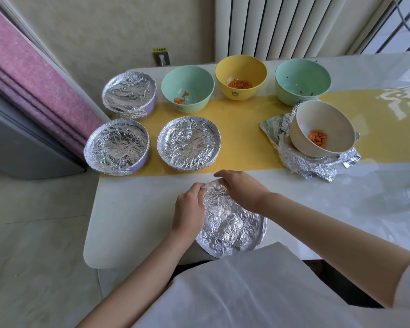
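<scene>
At the near edge of the white table point(133, 209), seen from the head camera, a foil-covered dish point(232, 223) sits just in front of the person's body. The left hand point(189, 209) grips its left rim, fingers curled together and pinching the crumpled foil at the far-left edge. The right hand point(242, 190) lies over the far rim, fingers bent down onto the foil beside the left fingertips.

Beyond them, on a yellow runner point(242, 138), stand three more foil-wrapped dishes point(188, 143). Behind these a green bowl point(187, 88), a yellow bowl point(240, 76) and a second green bowl point(302, 81) stand in a row. To the right, a beige bowl point(322, 129) holding orange pieces leans tilted on loose foil point(317, 166).
</scene>
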A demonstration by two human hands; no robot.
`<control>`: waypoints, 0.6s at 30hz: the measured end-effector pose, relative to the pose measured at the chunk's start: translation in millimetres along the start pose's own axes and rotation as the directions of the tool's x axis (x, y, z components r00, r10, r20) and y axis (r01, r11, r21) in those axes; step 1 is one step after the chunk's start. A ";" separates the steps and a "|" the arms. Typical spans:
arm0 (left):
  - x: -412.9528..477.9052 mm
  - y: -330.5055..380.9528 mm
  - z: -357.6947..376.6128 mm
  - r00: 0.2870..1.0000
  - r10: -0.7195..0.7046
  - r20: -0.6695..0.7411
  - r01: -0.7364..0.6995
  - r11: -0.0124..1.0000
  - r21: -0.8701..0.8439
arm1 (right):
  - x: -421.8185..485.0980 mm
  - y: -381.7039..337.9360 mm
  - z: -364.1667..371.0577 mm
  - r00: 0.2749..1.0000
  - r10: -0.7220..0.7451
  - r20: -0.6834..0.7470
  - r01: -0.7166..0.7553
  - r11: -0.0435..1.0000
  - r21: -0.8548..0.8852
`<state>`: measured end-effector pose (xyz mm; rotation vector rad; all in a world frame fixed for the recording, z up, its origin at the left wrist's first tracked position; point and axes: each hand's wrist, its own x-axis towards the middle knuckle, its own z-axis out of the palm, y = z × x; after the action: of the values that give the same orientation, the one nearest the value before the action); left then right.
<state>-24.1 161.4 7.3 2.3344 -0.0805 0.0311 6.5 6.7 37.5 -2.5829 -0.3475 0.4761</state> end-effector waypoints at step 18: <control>-2.5 -4.1 5.7 0.978 -0.174 0.112 0.174 0.985 0.004 | 3.3 15.7 -3.2 0.982 0.055 0.179 -0.032 0.991 -0.129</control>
<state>-26.3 160.2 0.2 2.3280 0.0680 -0.1876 13.2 -6.9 31.4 -2.6797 -0.3956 0.7313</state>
